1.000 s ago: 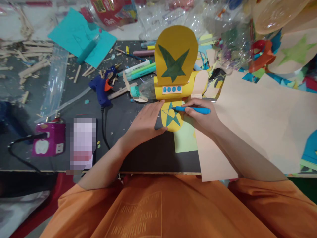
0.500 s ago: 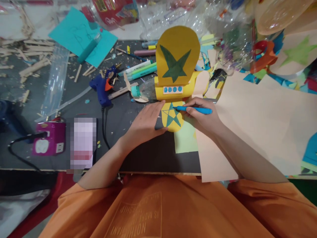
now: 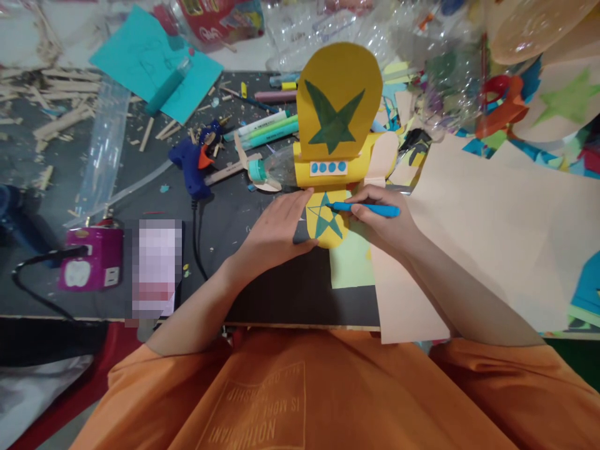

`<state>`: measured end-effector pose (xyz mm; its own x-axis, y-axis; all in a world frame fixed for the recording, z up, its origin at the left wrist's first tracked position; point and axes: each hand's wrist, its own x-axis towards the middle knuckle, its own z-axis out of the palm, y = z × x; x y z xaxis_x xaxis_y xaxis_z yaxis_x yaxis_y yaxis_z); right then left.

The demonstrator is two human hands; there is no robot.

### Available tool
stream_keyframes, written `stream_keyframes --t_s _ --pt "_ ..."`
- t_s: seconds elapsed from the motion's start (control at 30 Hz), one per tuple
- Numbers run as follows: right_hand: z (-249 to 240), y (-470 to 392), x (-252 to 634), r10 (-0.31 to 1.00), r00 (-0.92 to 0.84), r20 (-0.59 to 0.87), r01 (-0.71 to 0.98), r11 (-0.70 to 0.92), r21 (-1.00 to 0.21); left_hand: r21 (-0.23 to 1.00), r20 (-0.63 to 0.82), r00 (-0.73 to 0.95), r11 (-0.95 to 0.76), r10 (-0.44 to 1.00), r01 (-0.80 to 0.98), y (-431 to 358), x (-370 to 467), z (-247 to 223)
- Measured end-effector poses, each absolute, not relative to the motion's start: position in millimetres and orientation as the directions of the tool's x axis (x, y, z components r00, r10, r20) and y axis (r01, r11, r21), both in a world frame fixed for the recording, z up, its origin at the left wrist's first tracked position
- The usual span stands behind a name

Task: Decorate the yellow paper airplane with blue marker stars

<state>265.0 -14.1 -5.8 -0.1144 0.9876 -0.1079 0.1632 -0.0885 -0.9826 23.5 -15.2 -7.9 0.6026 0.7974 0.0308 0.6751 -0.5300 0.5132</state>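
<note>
A model airplane made from a plastic bottle (image 3: 280, 165) wrapped in yellow paper lies on its side on the table. Its upper wing (image 3: 338, 65) bears a solid green star. On the smaller lower wing (image 3: 337, 240) is an outlined star, partly coloured in. My right hand (image 3: 387, 219) grips a blue marker (image 3: 375, 209), its tip touching that star. My left hand (image 3: 276, 228) rests beside the lower wing, fingers extended, fingertips and thumb at its left edge. A strip with blue dots (image 3: 329, 168) marks the body, and a teal cap (image 3: 256, 170) with paper propeller blades is at its left end.
Left of the airplane lie a blue glue gun (image 3: 190, 165), a purple power adapter (image 3: 91, 259) and a blurred-out phone (image 3: 157, 269). Cream paper sheets (image 3: 482, 231) cover the right side. Markers (image 3: 267, 130), wood scraps (image 3: 65, 119) and plastic bottles (image 3: 309, 37) crowd the back.
The marker tip has shifted very slightly down and right on the star. My left hand stays in place; the whole view has tilted a little.
</note>
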Motion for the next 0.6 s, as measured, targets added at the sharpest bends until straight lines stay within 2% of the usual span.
stream_keyframes --t_s 0.43,0.6 --pt "-3.9 -15.5 265.7 0.982 -0.174 -0.068 0.198 -0.032 -0.980 0.493 0.047 0.616 -0.554 0.786 0.670 -15.1 23.2 -8.3" --pt "-3.0 -15.0 265.6 0.996 -0.071 -0.060 0.166 -0.048 -0.985 0.506 0.033 0.603 -0.534 0.797 0.678 -15.8 24.0 -8.3"
